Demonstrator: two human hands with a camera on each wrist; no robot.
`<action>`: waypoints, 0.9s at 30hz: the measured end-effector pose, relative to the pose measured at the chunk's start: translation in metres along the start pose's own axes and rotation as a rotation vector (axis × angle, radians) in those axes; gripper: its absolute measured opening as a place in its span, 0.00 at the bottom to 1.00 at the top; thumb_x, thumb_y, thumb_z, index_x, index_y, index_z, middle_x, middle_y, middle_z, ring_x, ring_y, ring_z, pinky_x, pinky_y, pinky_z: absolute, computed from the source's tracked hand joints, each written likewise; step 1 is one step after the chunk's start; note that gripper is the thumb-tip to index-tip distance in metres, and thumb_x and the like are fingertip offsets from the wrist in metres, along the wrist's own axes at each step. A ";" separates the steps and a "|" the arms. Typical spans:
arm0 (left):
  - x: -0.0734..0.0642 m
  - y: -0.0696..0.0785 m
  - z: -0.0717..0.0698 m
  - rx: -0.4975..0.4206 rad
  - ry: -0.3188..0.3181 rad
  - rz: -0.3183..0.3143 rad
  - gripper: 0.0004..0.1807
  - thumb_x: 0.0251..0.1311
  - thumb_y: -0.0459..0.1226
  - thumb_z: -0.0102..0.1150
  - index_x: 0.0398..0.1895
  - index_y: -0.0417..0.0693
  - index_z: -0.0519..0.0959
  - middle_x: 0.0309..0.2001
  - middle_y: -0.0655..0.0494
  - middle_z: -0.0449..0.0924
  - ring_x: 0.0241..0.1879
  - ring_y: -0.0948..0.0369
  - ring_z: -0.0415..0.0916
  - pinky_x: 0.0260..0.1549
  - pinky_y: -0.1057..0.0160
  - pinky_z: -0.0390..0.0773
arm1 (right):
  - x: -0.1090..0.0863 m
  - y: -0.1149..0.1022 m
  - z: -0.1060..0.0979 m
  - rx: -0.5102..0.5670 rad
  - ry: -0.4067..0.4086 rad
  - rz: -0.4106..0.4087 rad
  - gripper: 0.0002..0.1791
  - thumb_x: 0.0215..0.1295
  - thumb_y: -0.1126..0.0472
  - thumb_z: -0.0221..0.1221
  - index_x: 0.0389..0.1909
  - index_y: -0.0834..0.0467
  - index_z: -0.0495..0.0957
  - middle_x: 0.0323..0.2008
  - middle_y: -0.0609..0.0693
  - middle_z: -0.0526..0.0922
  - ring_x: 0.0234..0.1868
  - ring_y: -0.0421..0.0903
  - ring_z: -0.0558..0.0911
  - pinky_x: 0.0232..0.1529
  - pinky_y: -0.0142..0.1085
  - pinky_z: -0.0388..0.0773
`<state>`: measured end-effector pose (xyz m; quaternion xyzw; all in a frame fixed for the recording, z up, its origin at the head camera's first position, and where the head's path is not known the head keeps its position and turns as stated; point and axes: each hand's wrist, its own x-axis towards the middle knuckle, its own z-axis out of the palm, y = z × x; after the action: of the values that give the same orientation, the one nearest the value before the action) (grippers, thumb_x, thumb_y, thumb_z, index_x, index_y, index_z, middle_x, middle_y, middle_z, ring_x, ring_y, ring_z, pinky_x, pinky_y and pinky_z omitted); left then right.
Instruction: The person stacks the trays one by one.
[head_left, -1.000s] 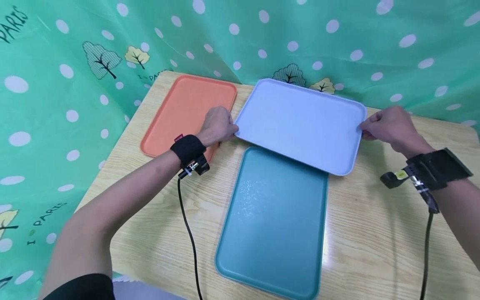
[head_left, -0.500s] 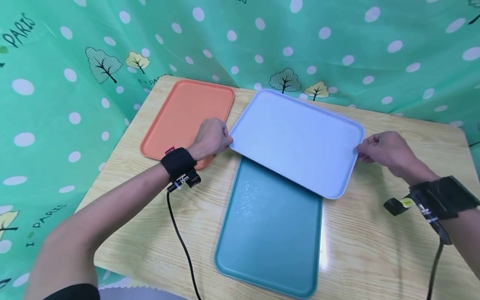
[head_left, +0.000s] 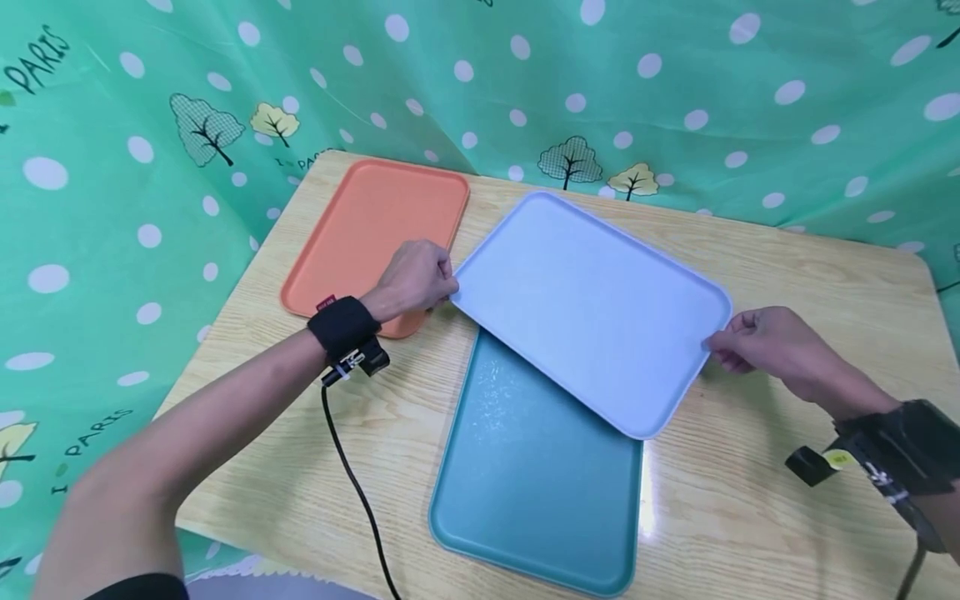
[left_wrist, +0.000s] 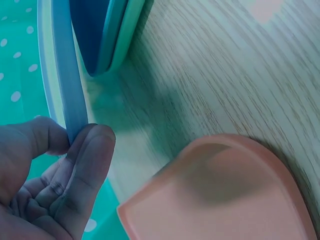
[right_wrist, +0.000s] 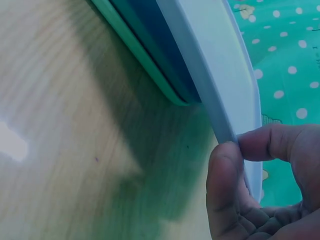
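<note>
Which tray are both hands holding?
The pale blue tray: the left hand and right hand pinch its edges; neither grips the orange tray or teal tray.

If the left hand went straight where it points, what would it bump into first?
Probably the light purple tray: the left hand points toward it and pinches its edge. Depth beyond is unclear.

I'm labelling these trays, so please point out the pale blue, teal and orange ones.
Pale blue tray point(head_left: 591, 310), head view, its flat middle.
Teal tray point(head_left: 538, 487), head view, its uncovered flat face.
Orange tray point(head_left: 375, 233), head view, its flat middle.
</note>
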<state>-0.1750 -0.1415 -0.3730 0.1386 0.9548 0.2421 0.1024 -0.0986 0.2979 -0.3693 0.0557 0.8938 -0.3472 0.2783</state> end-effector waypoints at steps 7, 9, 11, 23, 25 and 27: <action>0.001 -0.003 -0.002 -0.004 -0.021 0.052 0.08 0.57 0.31 0.60 0.21 0.43 0.82 0.18 0.52 0.83 0.16 0.62 0.78 0.22 0.69 0.71 | -0.013 0.008 0.010 0.044 -0.088 0.005 0.14 0.68 0.57 0.57 0.30 0.65 0.74 0.24 0.49 0.79 0.26 0.41 0.76 0.32 0.36 0.77; 0.002 -0.004 -0.002 0.007 -0.027 0.073 0.08 0.57 0.32 0.61 0.21 0.43 0.82 0.19 0.52 0.83 0.17 0.62 0.78 0.22 0.69 0.71 | -0.017 0.010 0.014 0.057 -0.108 0.005 0.14 0.69 0.56 0.56 0.30 0.65 0.74 0.24 0.49 0.78 0.25 0.41 0.75 0.31 0.36 0.76; 0.002 -0.004 -0.002 0.017 -0.034 0.091 0.08 0.57 0.32 0.61 0.21 0.43 0.81 0.19 0.52 0.82 0.17 0.62 0.78 0.23 0.69 0.71 | -0.021 0.012 0.018 0.077 -0.127 0.012 0.15 0.69 0.56 0.56 0.30 0.65 0.74 0.23 0.48 0.78 0.25 0.41 0.75 0.30 0.35 0.75; 0.007 -0.008 -0.001 0.038 -0.093 0.149 0.09 0.58 0.32 0.61 0.20 0.45 0.80 0.19 0.54 0.81 0.19 0.62 0.77 0.26 0.67 0.70 | -0.042 0.023 0.036 0.163 -0.275 0.056 0.16 0.70 0.54 0.56 0.27 0.60 0.74 0.17 0.43 0.74 0.19 0.38 0.72 0.25 0.32 0.71; 0.007 -0.008 -0.001 0.044 -0.111 0.148 0.09 0.58 0.32 0.60 0.21 0.45 0.80 0.19 0.54 0.82 0.18 0.62 0.77 0.25 0.67 0.71 | -0.046 0.024 0.037 0.168 -0.305 0.045 0.18 0.71 0.52 0.55 0.24 0.59 0.74 0.16 0.43 0.73 0.18 0.38 0.71 0.24 0.32 0.70; 0.008 -0.007 -0.002 0.053 -0.127 0.149 0.08 0.58 0.32 0.60 0.21 0.44 0.80 0.19 0.54 0.82 0.19 0.62 0.77 0.25 0.68 0.71 | -0.050 0.025 0.038 0.177 -0.335 0.033 0.20 0.73 0.51 0.53 0.22 0.58 0.72 0.14 0.42 0.72 0.17 0.37 0.70 0.22 0.33 0.69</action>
<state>-0.1844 -0.1457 -0.3756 0.2272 0.9395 0.2143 0.1408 -0.0318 0.2963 -0.3803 0.0359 0.8000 -0.4242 0.4227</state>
